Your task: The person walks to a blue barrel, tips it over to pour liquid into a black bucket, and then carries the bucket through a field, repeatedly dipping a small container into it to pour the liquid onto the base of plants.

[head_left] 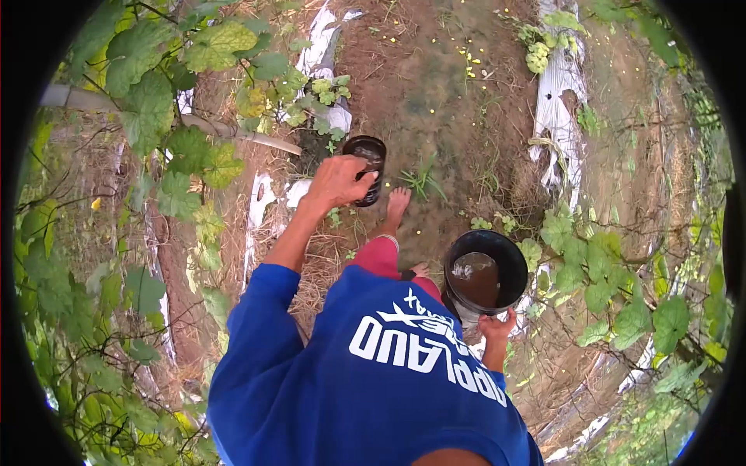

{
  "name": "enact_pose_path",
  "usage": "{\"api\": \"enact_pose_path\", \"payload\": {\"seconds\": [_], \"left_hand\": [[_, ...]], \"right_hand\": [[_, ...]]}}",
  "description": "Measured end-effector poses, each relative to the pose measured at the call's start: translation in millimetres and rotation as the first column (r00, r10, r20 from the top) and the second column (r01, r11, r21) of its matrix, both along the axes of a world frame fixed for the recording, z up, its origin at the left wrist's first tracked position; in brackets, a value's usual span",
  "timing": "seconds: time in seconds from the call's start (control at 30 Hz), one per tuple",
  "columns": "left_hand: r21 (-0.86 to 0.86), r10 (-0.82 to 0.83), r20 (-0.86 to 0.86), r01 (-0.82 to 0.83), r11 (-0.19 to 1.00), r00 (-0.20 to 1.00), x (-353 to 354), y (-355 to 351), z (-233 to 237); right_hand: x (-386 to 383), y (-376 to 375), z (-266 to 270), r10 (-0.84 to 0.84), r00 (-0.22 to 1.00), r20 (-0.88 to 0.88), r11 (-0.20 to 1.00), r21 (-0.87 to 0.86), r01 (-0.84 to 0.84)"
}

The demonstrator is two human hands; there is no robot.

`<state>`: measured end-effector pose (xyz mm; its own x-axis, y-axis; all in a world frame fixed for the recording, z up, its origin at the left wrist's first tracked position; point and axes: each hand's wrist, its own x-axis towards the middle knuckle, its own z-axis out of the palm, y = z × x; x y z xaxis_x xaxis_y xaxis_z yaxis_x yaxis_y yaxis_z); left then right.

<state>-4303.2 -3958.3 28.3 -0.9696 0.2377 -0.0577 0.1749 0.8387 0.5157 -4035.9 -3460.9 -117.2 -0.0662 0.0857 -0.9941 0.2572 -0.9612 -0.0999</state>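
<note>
My left hand reaches forward and is closed on a small dark can-like container, which is tilted over the ground beside the plants. The container's inside looks wet and shiny; whether liquid is leaving it I cannot make out. At my right side hangs a black bucket with brown, muddy water in it. My right hand grips the bucket at its near side, its fingers partly hidden by the bucket.
Torn white plastic sheeting runs along the rows on both sides. Leafy vines hang at left, with more vines at right. A pole juts in from the left. My bare foot stands on the soil path.
</note>
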Motion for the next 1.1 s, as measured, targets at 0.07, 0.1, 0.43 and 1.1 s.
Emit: {"api": "enact_pose_path", "payload": {"seconds": [0.07,0.1,0.43,1.1], "left_hand": [[-0.053,0.124,0.028,-0.122,0.991,0.992,-31,-45,-8],[-0.047,0.138,0.033,-0.137,0.990,0.990,-44,-66,-10],[-0.342,0.358,0.428,-0.218,0.914,0.830,-182,-223,-75],[-0.169,0.549,0.228,-0.523,0.835,0.804,-197,-210,-113]], "right_hand": [[-32,-10,14,0.039,0.999,0.001,0.997,0.060,-0.039],[-38,-3,8,0.008,0.999,-0.035,1.000,0.022,-0.007],[-204,-29,30,-0.042,0.998,-0.054,0.999,0.017,0.043],[-482,-68,-39,0.070,0.993,-0.098,0.991,-0.108,-0.081]]}}
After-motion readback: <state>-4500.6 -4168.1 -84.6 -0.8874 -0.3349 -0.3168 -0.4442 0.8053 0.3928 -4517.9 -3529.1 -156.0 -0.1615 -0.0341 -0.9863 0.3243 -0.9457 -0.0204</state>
